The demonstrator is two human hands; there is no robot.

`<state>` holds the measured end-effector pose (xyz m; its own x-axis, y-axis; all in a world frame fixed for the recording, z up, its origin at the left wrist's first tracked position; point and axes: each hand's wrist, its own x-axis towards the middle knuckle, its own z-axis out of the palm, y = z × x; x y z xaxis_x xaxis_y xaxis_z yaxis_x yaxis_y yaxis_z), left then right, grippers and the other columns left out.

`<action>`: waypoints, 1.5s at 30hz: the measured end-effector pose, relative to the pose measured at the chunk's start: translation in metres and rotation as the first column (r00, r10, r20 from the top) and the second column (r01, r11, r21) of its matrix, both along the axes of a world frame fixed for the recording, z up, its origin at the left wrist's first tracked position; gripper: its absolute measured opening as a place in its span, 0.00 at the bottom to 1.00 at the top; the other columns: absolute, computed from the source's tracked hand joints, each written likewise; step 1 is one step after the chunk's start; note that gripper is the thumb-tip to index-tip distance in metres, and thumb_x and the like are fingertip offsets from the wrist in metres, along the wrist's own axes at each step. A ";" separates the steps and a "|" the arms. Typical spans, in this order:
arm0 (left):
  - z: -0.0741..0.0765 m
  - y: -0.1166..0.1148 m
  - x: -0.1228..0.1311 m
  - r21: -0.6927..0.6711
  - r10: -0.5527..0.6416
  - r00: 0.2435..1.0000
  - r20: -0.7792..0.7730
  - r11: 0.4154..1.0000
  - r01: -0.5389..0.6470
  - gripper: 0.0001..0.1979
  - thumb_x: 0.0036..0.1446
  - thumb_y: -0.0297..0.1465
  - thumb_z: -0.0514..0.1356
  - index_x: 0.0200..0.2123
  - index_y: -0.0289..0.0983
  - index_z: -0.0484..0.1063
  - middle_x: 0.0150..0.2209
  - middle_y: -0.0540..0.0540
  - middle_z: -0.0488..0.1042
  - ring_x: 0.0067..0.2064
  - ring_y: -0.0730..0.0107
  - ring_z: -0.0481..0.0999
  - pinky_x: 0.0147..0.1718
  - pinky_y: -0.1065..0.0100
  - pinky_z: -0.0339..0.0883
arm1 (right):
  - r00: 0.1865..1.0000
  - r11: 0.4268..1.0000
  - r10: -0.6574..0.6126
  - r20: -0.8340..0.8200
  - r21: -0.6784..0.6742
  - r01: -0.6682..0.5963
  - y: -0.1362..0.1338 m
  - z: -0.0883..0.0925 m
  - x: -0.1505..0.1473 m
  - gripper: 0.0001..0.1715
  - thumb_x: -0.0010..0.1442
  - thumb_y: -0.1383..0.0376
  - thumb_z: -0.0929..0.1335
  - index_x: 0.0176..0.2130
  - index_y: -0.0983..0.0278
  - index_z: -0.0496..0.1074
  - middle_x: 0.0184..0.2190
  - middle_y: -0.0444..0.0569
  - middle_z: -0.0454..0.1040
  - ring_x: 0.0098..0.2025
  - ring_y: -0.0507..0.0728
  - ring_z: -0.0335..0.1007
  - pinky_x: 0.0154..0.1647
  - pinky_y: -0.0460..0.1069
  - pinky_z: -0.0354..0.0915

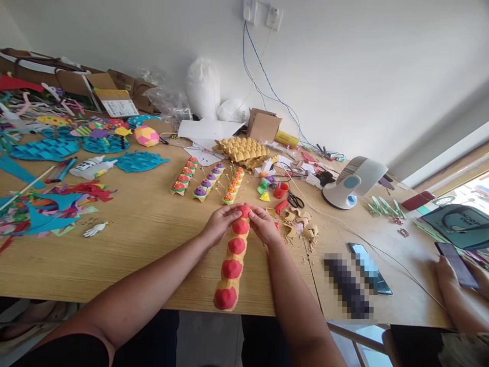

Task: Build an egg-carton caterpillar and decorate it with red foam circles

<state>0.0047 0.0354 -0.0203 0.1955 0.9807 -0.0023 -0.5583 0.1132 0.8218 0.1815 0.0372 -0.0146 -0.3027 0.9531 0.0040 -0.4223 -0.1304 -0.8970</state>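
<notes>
Both my hands hold a strip cut from an egg carton [237,246], tan with red clay caps on its several bumps. My left hand [222,222] pinches its far end from the left, and my right hand [263,223] grips the same end from the right, thumbs by the farthest red cap. The strip's near end reaches the table's front edge. Beyond my hands lie three decorated egg-carton strips: a red-and-green one [185,176], a purple-and-green one [208,182] and an orange-and-green one [233,186] with pins. Clay lumps [263,187] in green and yellow lie to their right.
Torn carton scraps [300,224] and black scissors [295,199] lie right of my hands. A white fan [353,181] stands farther right, its cable crossing the table. Egg trays [242,149] are at the back, coloured paper [57,209] at left. Another person's hands hold a phone [456,262].
</notes>
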 end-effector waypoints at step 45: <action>0.002 0.006 -0.011 0.139 -0.056 0.973 -0.226 0.986 0.089 0.32 0.52 0.36 0.74 0.59 0.38 0.73 0.38 0.47 0.81 0.40 0.66 0.80 0.46 0.64 0.72 | 0.987 0.992 -0.025 0.159 0.128 0.004 0.002 0.002 0.003 0.31 0.52 0.57 0.80 0.55 0.55 0.79 0.52 0.46 0.82 0.52 0.57 0.77 0.56 0.52 0.71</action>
